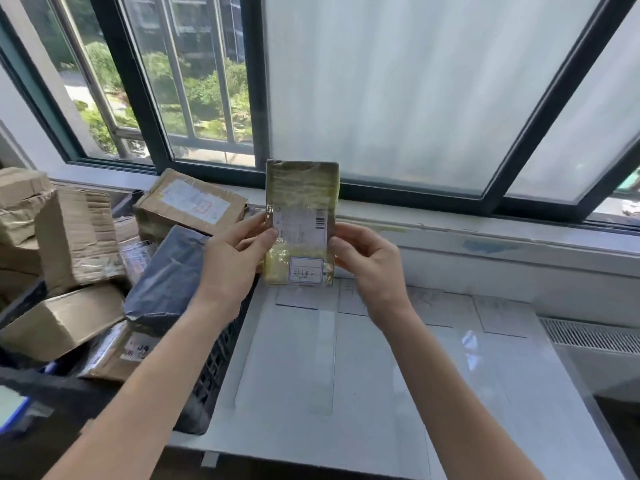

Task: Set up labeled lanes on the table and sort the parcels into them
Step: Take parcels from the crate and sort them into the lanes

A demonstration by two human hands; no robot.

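Observation:
I hold a small tape-wrapped brown parcel (300, 220) upright above the far end of the white table (381, 393). It carries a white shipping label and a blue-bordered handwritten sticker. My left hand (235, 258) grips its left edge and my right hand (367, 261) pinches its right edge. Paper lane labels (498, 317) lie along the table's far edge, and strips of clear tape (323, 362) run toward me between the lanes.
A black crate (211, 375) on the left holds several cardboard parcels (76, 237) and a dark grey mailer bag (166, 275). A window and its sill (485, 233) run behind the table. A vent grille (588, 336) sits at right.

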